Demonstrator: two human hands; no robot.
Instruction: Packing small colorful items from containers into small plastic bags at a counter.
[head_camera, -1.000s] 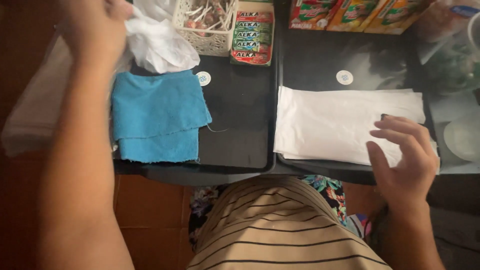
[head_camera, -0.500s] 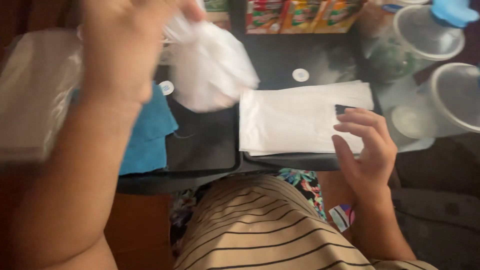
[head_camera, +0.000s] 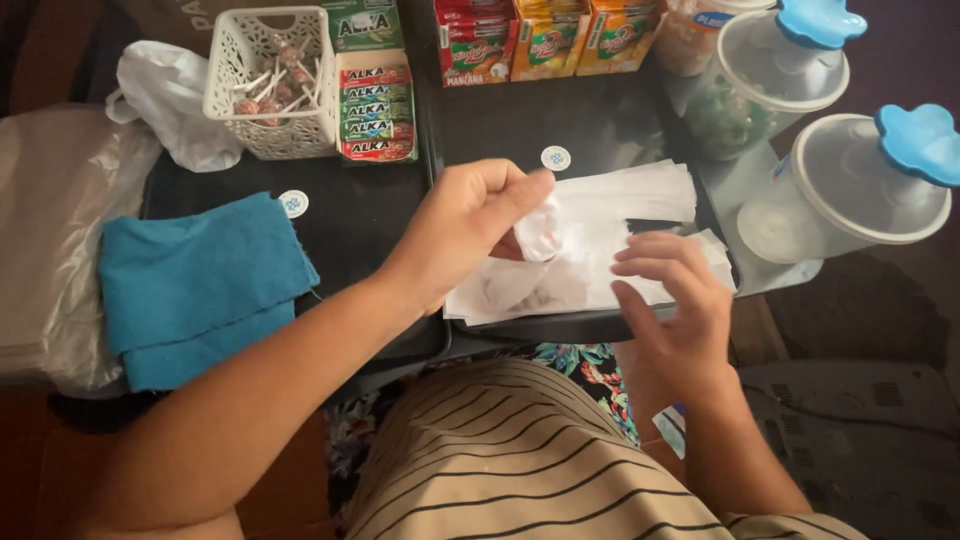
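Left hand (head_camera: 470, 225) pinching a crumpled thin white plastic bag (head_camera: 545, 225) at frame centre, directly above the flat white bag stack (head_camera: 640, 195) (long axis left-right), right hand (head_camera: 675, 300) spread on its lower edge.

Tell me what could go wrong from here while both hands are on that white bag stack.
The left hand pinches one thin white plastic bag above the stack of bags; it may drag neighbouring sheets along or tear. The right hand rests near the stack's front edge, which overhangs the black tray, so bags could slide off toward the lap.
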